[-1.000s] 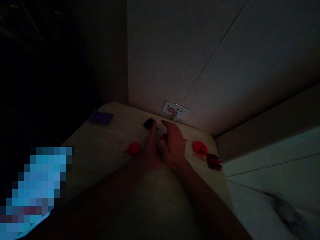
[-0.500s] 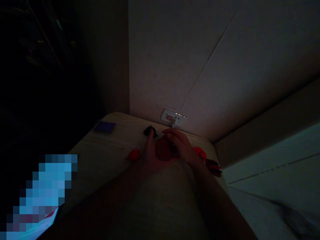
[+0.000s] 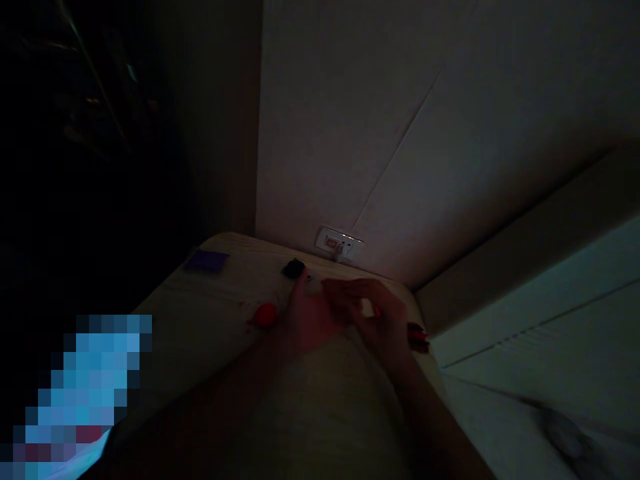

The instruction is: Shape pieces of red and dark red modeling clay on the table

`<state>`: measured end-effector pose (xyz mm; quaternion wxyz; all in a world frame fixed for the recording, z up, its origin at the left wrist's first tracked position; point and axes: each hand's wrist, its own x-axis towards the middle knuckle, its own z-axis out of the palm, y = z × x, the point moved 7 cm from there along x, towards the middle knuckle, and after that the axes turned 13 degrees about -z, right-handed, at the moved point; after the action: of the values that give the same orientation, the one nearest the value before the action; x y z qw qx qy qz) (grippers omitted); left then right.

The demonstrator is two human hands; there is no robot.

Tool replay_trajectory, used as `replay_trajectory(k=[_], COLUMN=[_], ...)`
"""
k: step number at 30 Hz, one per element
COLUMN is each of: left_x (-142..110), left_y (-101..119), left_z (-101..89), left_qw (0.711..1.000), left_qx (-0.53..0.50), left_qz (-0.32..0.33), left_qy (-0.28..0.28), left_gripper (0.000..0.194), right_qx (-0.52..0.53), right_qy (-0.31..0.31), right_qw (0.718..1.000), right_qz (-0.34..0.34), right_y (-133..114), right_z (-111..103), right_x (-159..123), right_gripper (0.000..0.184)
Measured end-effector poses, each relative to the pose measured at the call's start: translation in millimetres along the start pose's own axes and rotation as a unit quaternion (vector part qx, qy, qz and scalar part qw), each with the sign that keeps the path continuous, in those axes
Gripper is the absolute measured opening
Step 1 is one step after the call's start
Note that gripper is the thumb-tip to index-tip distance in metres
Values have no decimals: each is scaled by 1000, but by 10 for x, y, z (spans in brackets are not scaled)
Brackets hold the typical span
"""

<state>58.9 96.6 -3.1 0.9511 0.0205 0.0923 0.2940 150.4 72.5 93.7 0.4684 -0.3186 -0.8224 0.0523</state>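
In dim light, my left hand (image 3: pixel 310 320) lies palm up over the wooden tabletop, thumb raised and palm bare. Its fingertips are partly hidden behind my right hand (image 3: pixel 377 313), which is curled with the fingertips meeting just above the left palm. A dark red, flat-looking piece (image 3: pixel 341 292) appears to be between the right fingers; its outline blends into them. A bright red ball (image 3: pixel 265 315) lies left of my left wrist. A black lump (image 3: pixel 293 268) sits just beyond the left thumb.
A purple flat packet (image 3: pixel 207 261) lies at the tabletop's (image 3: pixel 200 320) far left corner. Dark and red strips (image 3: pixel 418 337) lie near the right edge, beyond my right wrist. A wall socket (image 3: pixel 340 243) with a plug is behind the table. A bright pixelated screen (image 3: pixel 95 373) glows at lower left.
The dark red round piece that covered my left palm is off it, and the palm shows. My right hand has moved slightly right and its fingers are more curled. The view has shifted slightly.
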Motion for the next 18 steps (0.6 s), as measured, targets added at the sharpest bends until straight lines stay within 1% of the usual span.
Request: replay_trajectory(k=[1, 3, 5, 6, 7, 10, 12, 13, 15, 18], left_x=[-14, -41, -58, -63, -62, -37, -4, 17, 63, 129], left_y=[2, 15, 47, 68, 83, 47, -53, -120, -252, -388], left_z=[6, -12, -24, -22, -15, 22, 51, 61, 61, 9], left_qw=[1000, 1000, 999, 999, 999, 1000, 1000, 999, 999, 999], left_qx=[-6, -4, 10, 16, 19, 15, 9, 8, 11, 8], left_qz=[-2, -7, -6, 1, 6, 2, -17, -30, -46, -46], left_qy=[-1, 17, 31, 32, 29, 14, 7, 5, 7, 4], left_gripper=[87, 88, 93, 93, 92, 85, 82, 81, 79, 78], right_qx=[-13, -17, -8, 0, 12, 12, -7, -23, -59, -94], right_qy=[-40, -68, -79, -82, -75, -7, 29, 35, 19, -38], right_qw=[999, 994, 993, 993, 994, 1000, 995, 993, 992, 990], right_qz=[-33, -89, -92, -87, -79, 15, 94, 108, 106, 93], right_y=[-87, -227, -268, -271, -266, -140, -33, -14, -13, -27], right_z=[109, 246, 295, 295, 275, 181, 203, 249, 386, 592], right_x=[-76, -228, -336, -364, -374, -356, -359, -354, -334, -305], right_gripper=[9, 17, 38, 43, 43, 39, 41, 43, 46, 52])
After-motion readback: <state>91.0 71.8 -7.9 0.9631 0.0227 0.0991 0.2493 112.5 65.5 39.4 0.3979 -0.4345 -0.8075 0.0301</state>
